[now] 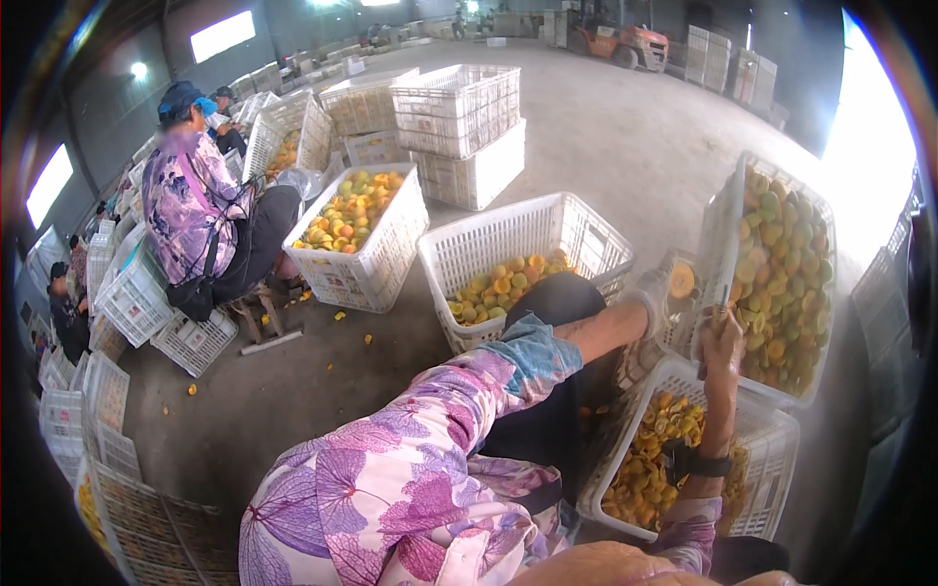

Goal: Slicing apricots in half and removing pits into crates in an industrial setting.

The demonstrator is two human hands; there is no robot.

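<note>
My left hand (653,301), in a pale glove, reaches forward with its fingers closed at a halved yellow-orange fruit (682,280), whose cut face shows. Just right of it, my right hand (721,344) is closed in a pinch; a thin tan piece seems to stick up from the fingers, too small to name. Beside that hand, a tilted white crate (712,283) holds many green-yellow fruits (782,278) that look like apricots or small peaches. Under my right forearm, another white crate (779,459) contains orange fruit pieces (650,454).
A white crate (479,234) with cut fruit stands ahead of my knee. Left of it is another fruit-filled crate (386,249), near a seated person (191,195) in a floral top. Stacked crates (469,127) stand behind. An orange forklift (622,44) is far back.
</note>
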